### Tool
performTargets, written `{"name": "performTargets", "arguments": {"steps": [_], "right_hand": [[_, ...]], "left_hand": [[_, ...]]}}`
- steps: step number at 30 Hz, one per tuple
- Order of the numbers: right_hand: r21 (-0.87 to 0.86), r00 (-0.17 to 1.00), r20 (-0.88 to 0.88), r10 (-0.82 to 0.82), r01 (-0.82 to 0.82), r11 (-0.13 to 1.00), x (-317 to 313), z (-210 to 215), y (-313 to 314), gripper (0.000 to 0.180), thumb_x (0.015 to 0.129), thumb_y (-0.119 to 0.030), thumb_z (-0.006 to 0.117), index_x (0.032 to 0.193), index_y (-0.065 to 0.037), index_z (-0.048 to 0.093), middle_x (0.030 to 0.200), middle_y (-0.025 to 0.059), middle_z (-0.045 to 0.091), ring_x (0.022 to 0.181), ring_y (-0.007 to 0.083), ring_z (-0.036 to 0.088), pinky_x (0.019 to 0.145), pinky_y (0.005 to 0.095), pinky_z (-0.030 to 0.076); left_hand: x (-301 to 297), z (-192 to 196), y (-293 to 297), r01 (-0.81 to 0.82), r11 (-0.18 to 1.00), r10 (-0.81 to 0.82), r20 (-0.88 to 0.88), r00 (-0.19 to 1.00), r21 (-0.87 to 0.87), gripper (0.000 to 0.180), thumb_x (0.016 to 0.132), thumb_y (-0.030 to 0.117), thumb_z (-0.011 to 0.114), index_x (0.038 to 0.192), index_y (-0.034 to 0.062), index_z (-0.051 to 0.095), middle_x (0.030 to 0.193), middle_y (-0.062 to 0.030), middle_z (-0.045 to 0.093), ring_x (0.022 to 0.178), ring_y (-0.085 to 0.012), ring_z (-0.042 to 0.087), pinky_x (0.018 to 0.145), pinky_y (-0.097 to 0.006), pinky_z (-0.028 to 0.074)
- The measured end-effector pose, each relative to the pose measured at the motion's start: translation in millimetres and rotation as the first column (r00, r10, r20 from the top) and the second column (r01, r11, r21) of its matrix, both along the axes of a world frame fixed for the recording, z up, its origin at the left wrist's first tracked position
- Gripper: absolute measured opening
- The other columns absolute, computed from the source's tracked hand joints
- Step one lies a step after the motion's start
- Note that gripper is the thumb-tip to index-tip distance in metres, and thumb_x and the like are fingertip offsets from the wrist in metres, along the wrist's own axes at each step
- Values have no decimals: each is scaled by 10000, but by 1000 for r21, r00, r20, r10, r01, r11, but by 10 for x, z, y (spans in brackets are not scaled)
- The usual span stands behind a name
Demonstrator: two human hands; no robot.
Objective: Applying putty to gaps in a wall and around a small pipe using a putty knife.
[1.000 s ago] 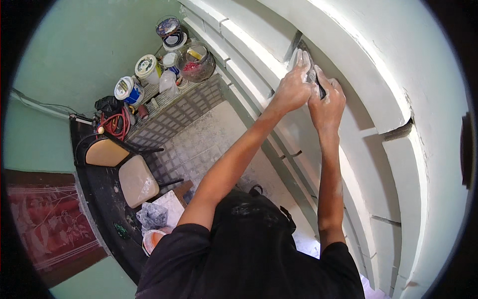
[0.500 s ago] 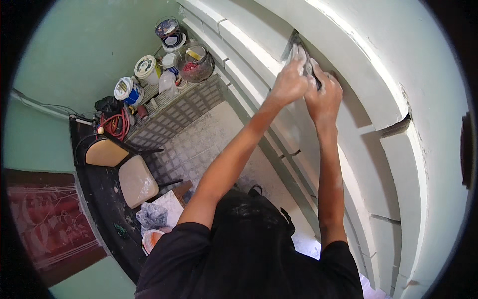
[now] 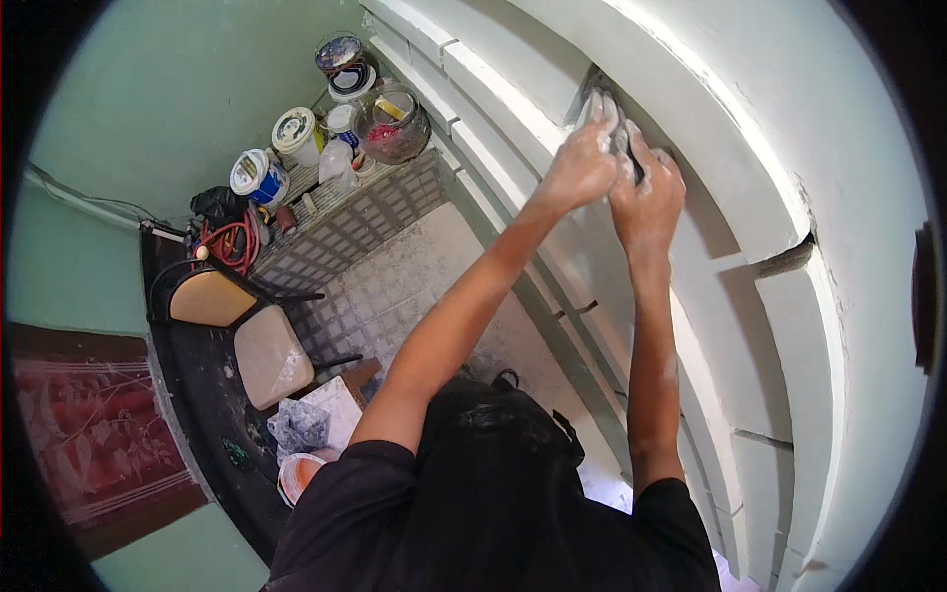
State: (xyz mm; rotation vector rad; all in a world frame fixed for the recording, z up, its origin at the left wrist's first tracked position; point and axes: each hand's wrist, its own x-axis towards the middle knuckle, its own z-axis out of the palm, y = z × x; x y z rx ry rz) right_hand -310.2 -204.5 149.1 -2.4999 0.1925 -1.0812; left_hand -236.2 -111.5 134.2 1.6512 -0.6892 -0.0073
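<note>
Dark-handled tool [image 3: 636,171] is being gripped by left hand [image 3: 580,168] and right hand [image 3: 648,194] against stepped white panelling [image 3: 705,148], gouges possibly being risked by uneven pressure or slipping.

Head view: your left hand [image 3: 580,163], dusted white, has its fingers stretched forward against a dark tool [image 3: 637,172] at the curved white boards [image 3: 712,143]. Your right hand [image 3: 647,202] grips the same tool just beside it. Over to your left, buckets [image 3: 296,136] and a clear bowl [image 3: 393,141] stand on a bench [image 3: 345,219]; a red hose [image 3: 229,247] lies coiled near a chair [image 3: 271,357].
</note>
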Motion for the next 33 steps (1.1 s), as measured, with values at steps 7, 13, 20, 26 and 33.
{"name": "performTargets", "arguments": {"steps": [7, 13, 20, 26, 33], "right_hand": [[52, 999, -42, 7, -4, 999, -223, 61, 145, 387, 835, -166, 611, 1211, -99, 675, 863, 200, 606, 833, 377, 610, 777, 437, 486], [63, 998, -50, 22, -19, 998, -30, 53, 71, 408, 831, -162, 596, 1224, -72, 662, 877, 221, 608, 843, 386, 597, 792, 440, 477], [58, 997, -34, 70, -68, 996, -521, -283, 94, 359, 873, -149, 590, 1206, -32, 653, 900, 210, 598, 789, 390, 588, 692, 464, 471], [231, 989, -148, 24, 11, 973, -1960, -1328, -49, 276, 871, -105, 630, 1113, 26, 653, 827, 176, 582, 771, 326, 583, 706, 415, 466], [430, 931, -365, 22, 148, 890, -2777, -1666, 235, 323, 854, -88, 634, 1170, -26, 657, 910, 189, 616, 835, 360, 605, 767, 423, 479]], "left_hand": [[-148, -108, 200, 55, 998, -57, 105, 993, 21, 721, 817, 92, 554, 1472, -55, 291, 1531, -283, 260, 1431, -379, 268, 1176, -364, 251], [-17, -36, 117, 12, 987, -24, 72, 997, 163, 714, 817, 97, 545, 1470, -49, 296, 1402, -323, 423, 1306, -414, 439, 1092, -414, 374], [-63, -398, 527, -209, 863, 12, -394, 919, -461, 461, 896, 107, 476, 1344, -2, 470, 913, -99, 663, 763, -173, 617, 619, -254, 506], [-473, -1879, 1377, -601, 722, -79, -903, 422, -344, 328, 922, 72, 499, 1238, 39, 421, 954, -134, 556, 760, -160, 572, 579, -308, 514], [69, -1138, 987, -354, 720, -163, -641, 750, -597, 383, 832, -104, 627, 1172, -24, 471, 1155, -178, 602, 1101, -279, 631, 941, -329, 543]]}}
